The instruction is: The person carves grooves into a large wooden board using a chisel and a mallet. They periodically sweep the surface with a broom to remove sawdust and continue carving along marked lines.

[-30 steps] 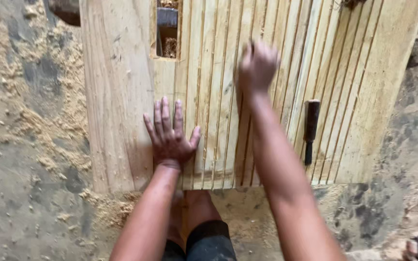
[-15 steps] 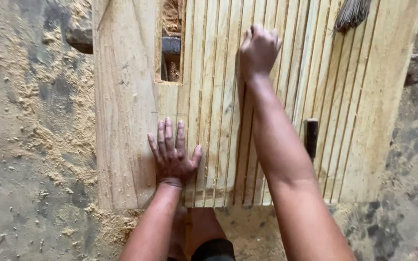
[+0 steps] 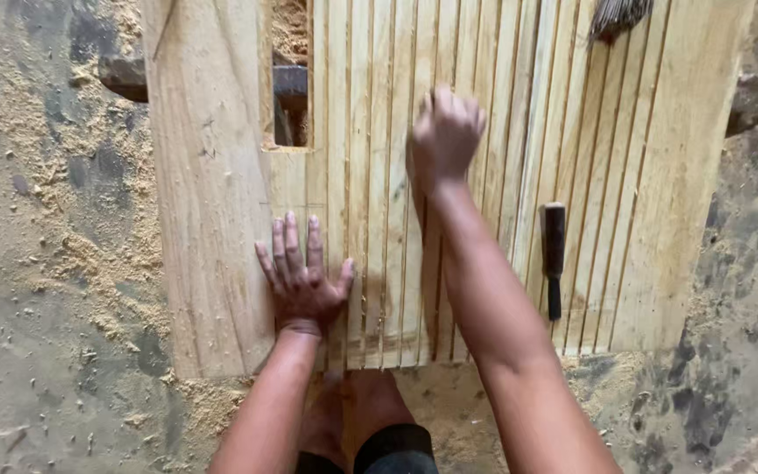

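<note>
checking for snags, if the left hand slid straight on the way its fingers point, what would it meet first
The left hand lies flat, fingers pointing up the grooved wooden panel. First in line seems the rectangular cut-out, with a dark crosspiece inside.

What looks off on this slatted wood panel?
One gap: a rectangular opening near the panel's top left, where slats stop short and a dark beam shows through. Sawdust litters the ground to the left. A dark-handled tool lies loose on the slats beside the right hand.

Left hand (image 3: 302, 279) lies flat, fingers spread, on the grooved wooden panel (image 3: 484, 202). Right hand (image 3: 443, 136) is closed, blurred, on the slats. Dark-handled chisel (image 3: 554, 256) rests nearby; sawdust (image 3: 81, 254) covers floor.
</note>
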